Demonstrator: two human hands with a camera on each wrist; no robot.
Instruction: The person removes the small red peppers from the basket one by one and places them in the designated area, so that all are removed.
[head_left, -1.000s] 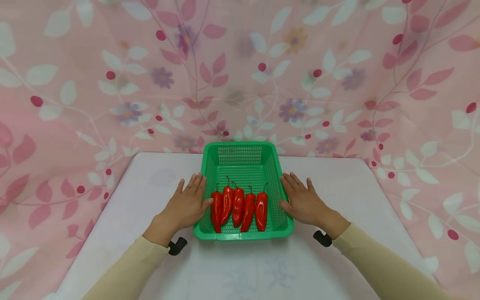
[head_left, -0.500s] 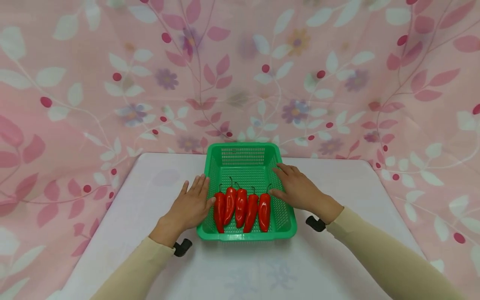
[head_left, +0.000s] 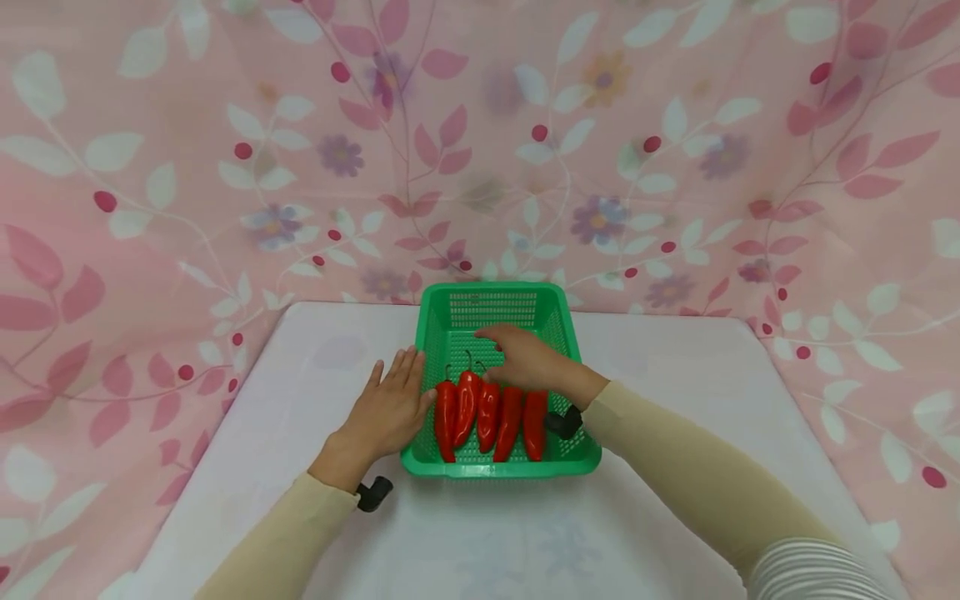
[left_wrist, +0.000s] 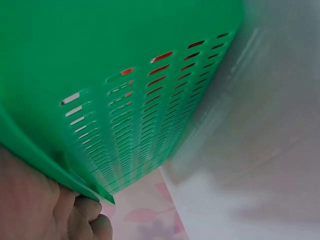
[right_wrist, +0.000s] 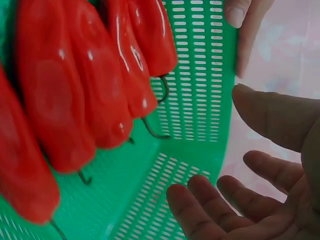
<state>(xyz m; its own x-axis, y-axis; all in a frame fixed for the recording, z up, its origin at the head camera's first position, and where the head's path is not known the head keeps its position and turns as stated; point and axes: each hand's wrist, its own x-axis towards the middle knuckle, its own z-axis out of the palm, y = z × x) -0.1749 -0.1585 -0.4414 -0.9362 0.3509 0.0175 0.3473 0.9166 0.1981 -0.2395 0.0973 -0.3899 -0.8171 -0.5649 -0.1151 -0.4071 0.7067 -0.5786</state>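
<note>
Several red peppers (head_left: 488, 417) with thin dark stems lie side by side in the near half of a green plastic basket (head_left: 491, 470). My left hand (head_left: 386, 406) rests flat along the basket's left rim, its fingers straight and its thumb over the edge; in the left wrist view the slotted outer wall fills much of the frame. Over the basket reaches my right hand (head_left: 521, 358), above the stem ends of the peppers. The right wrist view shows its thumb and fingers (right_wrist: 200, 210) spread, with nothing held between them. It hides some stems in the head view.
The basket stands on a table with a white cloth (head_left: 660, 367). A pink floral curtain (head_left: 480, 167) hangs behind and at both sides. Black wrist mounts (head_left: 375, 493) sit on both wrists.
My right hand has left the basket's right rim and moved left and inward over the peppers. The left hand stays at the left rim. The peppers lie as before.
</note>
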